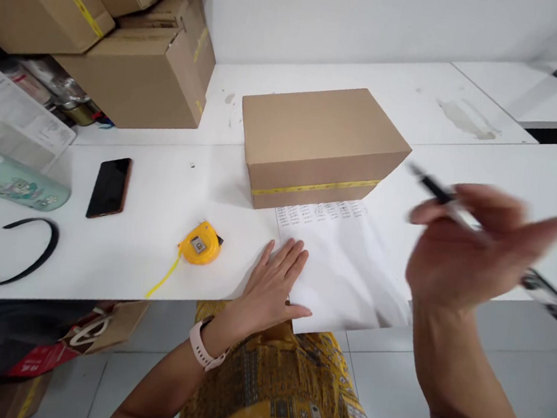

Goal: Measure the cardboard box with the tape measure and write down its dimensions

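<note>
My left hand [278, 279] lies flat at the table's front edge, fingers spread, pressing on the left side of a white sheet of paper [336, 269]. Rows of handwriting show at the top of the sheet. Resting over that top edge is a closed cardboard box [323, 127] with a strip of yellow tape along its front. Raised to the right of the paper, my right hand [465, 250] grips a black and clear pen [436, 187], its tip pointing up and left; hand and pen are smeared by motion. A yellow tape measure [201, 244] sits left of my left hand, its blade slightly out.
Stacked cardboard boxes [137, 75] fill the back left. Along the left stand a phone [110, 188], a mint bottle [15, 176] and a black curved band [47, 253]. A white wall [380, 19] closes the back. Bags [94, 329] are below the table.
</note>
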Available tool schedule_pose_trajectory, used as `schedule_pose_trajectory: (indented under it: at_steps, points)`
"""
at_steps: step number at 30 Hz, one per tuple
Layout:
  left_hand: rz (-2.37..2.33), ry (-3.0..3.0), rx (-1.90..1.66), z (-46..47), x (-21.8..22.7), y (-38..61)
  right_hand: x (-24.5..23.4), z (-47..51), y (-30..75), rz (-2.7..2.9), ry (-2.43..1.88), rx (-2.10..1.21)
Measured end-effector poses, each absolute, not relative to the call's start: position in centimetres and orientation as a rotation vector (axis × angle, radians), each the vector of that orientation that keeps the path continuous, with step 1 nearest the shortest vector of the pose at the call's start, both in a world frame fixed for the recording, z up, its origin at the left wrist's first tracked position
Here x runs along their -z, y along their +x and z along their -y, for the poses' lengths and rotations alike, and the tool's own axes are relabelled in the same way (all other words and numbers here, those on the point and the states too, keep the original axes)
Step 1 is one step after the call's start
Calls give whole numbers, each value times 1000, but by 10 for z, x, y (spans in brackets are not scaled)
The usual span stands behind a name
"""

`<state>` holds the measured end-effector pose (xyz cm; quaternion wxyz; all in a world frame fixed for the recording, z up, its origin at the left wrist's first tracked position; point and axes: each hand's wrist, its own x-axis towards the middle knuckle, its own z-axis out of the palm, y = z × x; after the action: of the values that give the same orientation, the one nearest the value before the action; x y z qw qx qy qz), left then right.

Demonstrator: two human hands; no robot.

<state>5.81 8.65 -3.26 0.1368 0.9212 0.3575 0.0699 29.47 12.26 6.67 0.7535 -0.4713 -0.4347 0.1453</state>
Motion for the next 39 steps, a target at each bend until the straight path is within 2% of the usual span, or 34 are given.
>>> schedule_pose_trajectory:
  at_steps: [3, 4, 6, 13, 19, 26, 39]
  points:
    - [-1053, 2673, -218, -87, 31, 65, -54, -110, 255, 1206, -1135, -1104]
    - [-1066, 2675, -220, -86, 30, 67, -45, -113, 244, 1204, -1172, -1259]
    - [-1101, 2676, -226, -83, 29, 72, -24, -127, 228, 1119, -1248, -1371]
    - [-1163, 2641, -304, -79, 27, 81, 18, -163, 219, 1156, -1262, -1326]
    - [-1109, 2569, -363, -98, 26, 59, 23, -157, 228, 1344, -1353, -999]
    - [-1281, 2563, -436, -98, 30, 56, 31, -153, 227, 1328, -1299, -1083]
    - [-1341, 2589, -487, -99, 36, 55, 30, -153, 218, 1393, -1391, -974]
